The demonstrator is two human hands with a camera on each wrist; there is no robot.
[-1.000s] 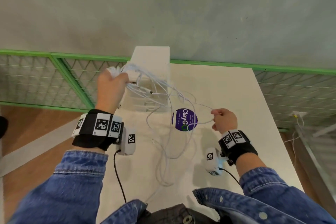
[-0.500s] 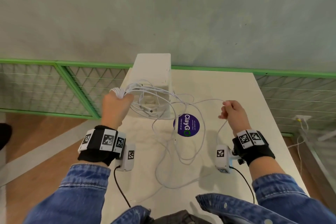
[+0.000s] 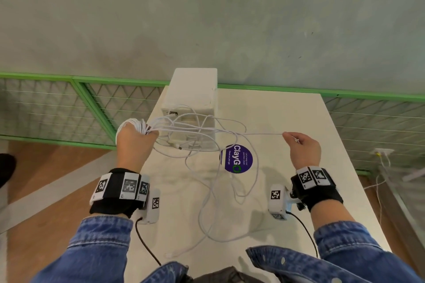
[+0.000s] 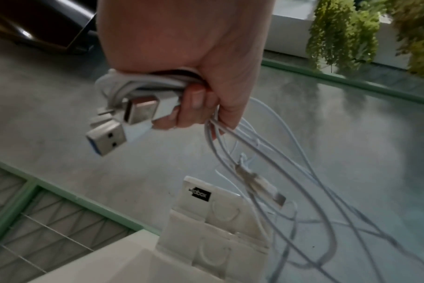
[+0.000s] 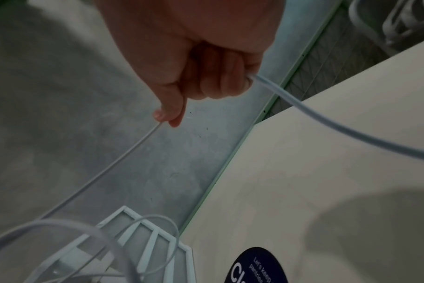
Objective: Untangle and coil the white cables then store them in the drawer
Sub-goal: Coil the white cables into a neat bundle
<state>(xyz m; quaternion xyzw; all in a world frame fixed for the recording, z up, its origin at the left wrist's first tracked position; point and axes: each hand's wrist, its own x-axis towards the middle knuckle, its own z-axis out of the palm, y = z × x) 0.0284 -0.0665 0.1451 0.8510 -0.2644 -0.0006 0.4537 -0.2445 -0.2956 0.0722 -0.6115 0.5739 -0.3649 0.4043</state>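
right hand (image 3: 303, 150) moved outward, pinching taut strand; left hand (image 3: 134, 142) clutches tangled white cables (image 3: 207, 145).

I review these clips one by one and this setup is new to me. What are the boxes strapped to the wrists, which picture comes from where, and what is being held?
No robot here: a person works with bare hands. The straps carry small cameras. The wide picture comes from a camera on the head, looking down at a white table; the two close pictures look along each hand.

The left hand grips a bundle of white cables, with two metal plugs sticking out in the left wrist view. The right hand pinches one strand that runs across to the bundle. More cable lies in loose loops on the table, beside a round purple sticker. At the far edge stands a small white drawer unit.
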